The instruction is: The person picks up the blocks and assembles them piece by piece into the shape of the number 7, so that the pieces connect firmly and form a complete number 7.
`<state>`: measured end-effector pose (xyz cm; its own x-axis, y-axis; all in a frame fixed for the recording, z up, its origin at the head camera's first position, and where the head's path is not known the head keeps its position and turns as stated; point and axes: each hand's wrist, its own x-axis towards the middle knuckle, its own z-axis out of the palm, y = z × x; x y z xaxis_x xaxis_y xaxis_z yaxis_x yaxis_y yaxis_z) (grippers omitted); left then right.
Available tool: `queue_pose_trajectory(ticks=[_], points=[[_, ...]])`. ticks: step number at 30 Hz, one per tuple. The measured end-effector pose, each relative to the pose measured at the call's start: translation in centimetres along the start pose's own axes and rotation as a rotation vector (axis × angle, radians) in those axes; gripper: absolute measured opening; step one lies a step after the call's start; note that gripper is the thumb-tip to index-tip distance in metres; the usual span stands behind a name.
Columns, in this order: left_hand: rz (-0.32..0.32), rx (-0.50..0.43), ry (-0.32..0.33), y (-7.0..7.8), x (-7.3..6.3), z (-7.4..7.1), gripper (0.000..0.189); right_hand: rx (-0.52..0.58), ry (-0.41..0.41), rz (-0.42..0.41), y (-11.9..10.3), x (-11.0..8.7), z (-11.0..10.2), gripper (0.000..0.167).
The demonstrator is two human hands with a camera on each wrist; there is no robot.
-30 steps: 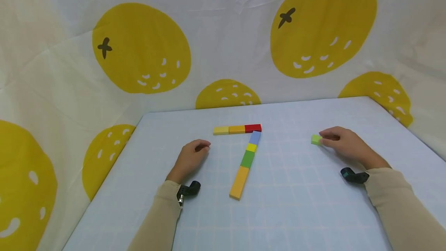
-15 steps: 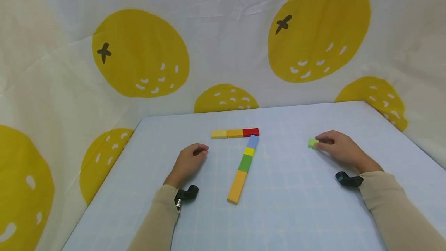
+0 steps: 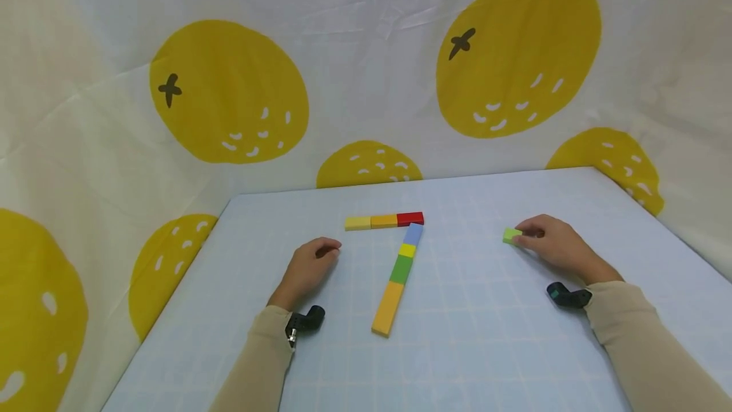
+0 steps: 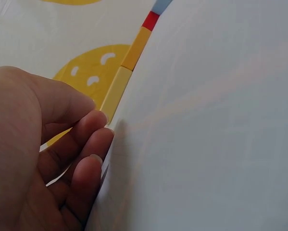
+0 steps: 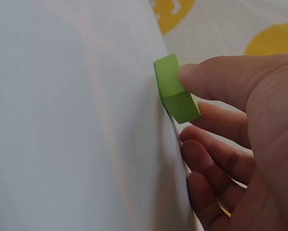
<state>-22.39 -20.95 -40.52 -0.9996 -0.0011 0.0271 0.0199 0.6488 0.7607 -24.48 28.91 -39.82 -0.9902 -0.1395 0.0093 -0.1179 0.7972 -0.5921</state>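
My right hand (image 3: 557,247) pinches a small light green block (image 5: 175,89) between thumb and index finger, low over the tabletop at the right. Its other fingers curl loosely beneath in the right wrist view. My left hand (image 3: 305,269) rests at the left with loosely curled fingers and holds nothing. Just beyond its fingertips lies a short row: a pale yellow block (image 3: 358,224), an orange block (image 3: 384,221) and a red block (image 3: 410,219). From the red end a slanting line runs toward me: a blue block (image 3: 413,234), a bright yellow block (image 3: 407,250), a green block (image 3: 401,269) and a long orange block (image 3: 388,309).
The table (image 3: 469,348) has a pale checked cover. Behind it and at its left hangs a white cloth (image 3: 372,81) with large yellow fruit prints. A small black camera (image 3: 305,318) sits on the left wrist, another camera (image 3: 568,295) on the right.
The head view has tilted up slightly, so everything sits a little lower and further left in it. Hands and blocks keep their places relative to one another.
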Motion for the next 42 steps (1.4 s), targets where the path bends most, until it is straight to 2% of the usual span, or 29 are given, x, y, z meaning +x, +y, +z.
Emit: queue_pose_trajectory(ticks=[3,10,17,21,27,35,42], points=[[-0.002,-0.003,-0.002,0.1,0.1,0.0,0.019,0.003,0.007,-0.001,-0.1,0.0,0.0,0.058],[0.007,0.0,-0.01,-0.3,0.2,0.1,0.019,0.016,0.019,-0.01,-0.2,0.2,0.6,0.046],[0.009,-0.007,-0.008,-0.4,-0.1,0.0,0.019,0.049,0.002,0.014,-0.7,0.5,1.6,0.042],[0.021,-0.008,-0.013,-0.3,0.1,0.0,0.019,0.067,0.007,0.0,-1.1,0.7,1.8,0.038],[0.02,-0.02,-0.001,-0.3,0.0,0.1,0.019,0.119,-0.003,-0.009,-2.3,0.7,1.6,0.041],[0.016,-0.008,-0.006,-0.6,-0.1,0.1,0.02,0.29,0.001,0.028,-3.3,1.2,2.2,0.049],[0.032,-0.018,-0.005,-0.1,-0.2,-0.1,0.02,0.431,0.001,0.015,-4.4,2.6,3.1,0.045]])
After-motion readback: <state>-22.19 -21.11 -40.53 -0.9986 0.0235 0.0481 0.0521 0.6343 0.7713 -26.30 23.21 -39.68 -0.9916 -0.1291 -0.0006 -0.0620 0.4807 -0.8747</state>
